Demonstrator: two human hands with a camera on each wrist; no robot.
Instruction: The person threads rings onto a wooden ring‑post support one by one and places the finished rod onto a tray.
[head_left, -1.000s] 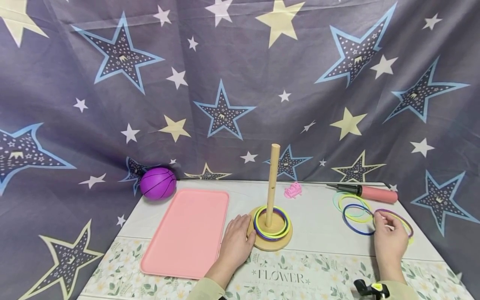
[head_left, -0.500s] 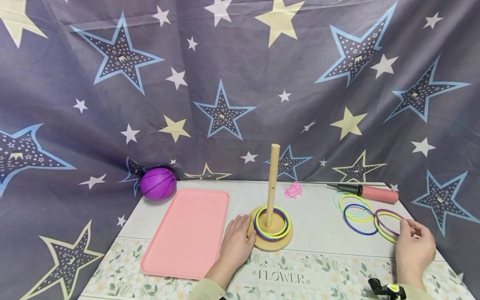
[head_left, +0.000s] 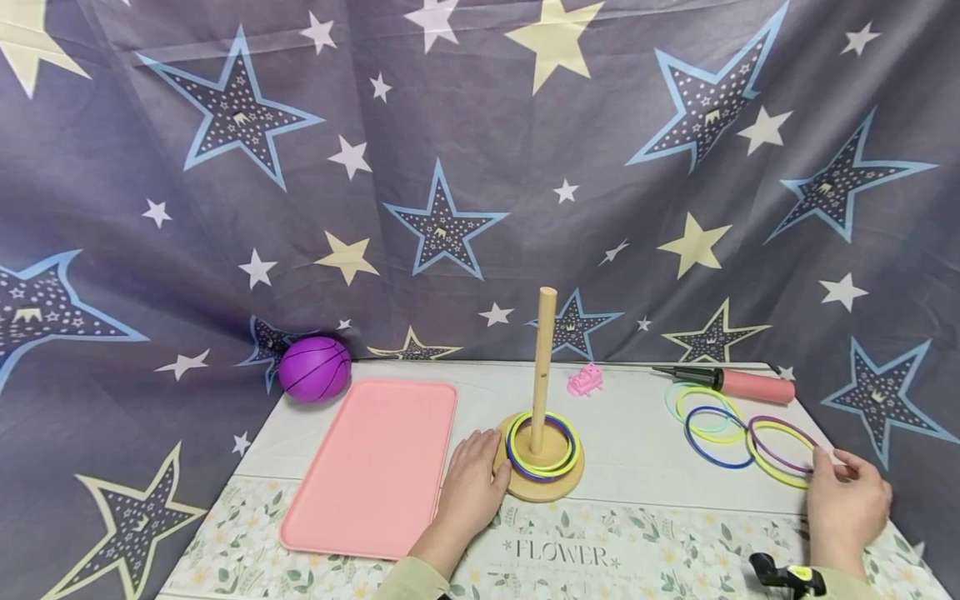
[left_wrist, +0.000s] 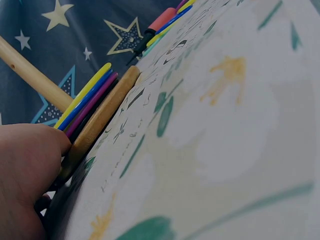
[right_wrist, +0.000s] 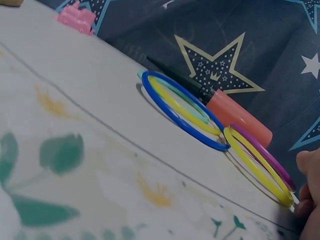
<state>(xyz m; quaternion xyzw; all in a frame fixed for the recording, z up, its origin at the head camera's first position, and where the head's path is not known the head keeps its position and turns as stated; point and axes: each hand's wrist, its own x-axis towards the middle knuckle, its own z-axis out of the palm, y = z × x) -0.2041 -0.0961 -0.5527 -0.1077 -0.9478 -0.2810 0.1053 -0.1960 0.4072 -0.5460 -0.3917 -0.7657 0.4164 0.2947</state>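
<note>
behind the table hangs a soft, creased grey-blue cloth (head_left: 480,167) printed with pale yellow, white and blue-edged stars, draping down both sides. the table (head_left: 645,454) is covered by a smooth white sheet, with a flower-printed strip along its front edge. a flat pink tray (head_left: 375,462) of matte plastic, rectangular with rounded corners, lies toward the left edge. near the middle stands a round wooden base (head_left: 538,483) with a smooth upright peg (head_left: 543,367); thin yellow, green and blue plastic rings (head_left: 543,454) lie around the peg on the base. the left hand (head_left: 472,487) rests between tray and base, fingers loosely spread and touching the base's rim. a glossy purple ball (head_left: 315,368) with basketball lines sits at the back left corner. a pink-handled pump (head_left: 738,385) with a black nozzle lies along the back edge toward the right. loose thin rings (head_left: 705,412) in blue, yellow and mint overlap just in front of it. near the right edge, the right hand (head_left: 847,500) pinches a purple ring (head_left: 780,443) that overlies a yellow ring (head_left: 772,473), both still on the table. a small bumpy pink toy (head_left: 586,381) sits behind the peg.
</note>
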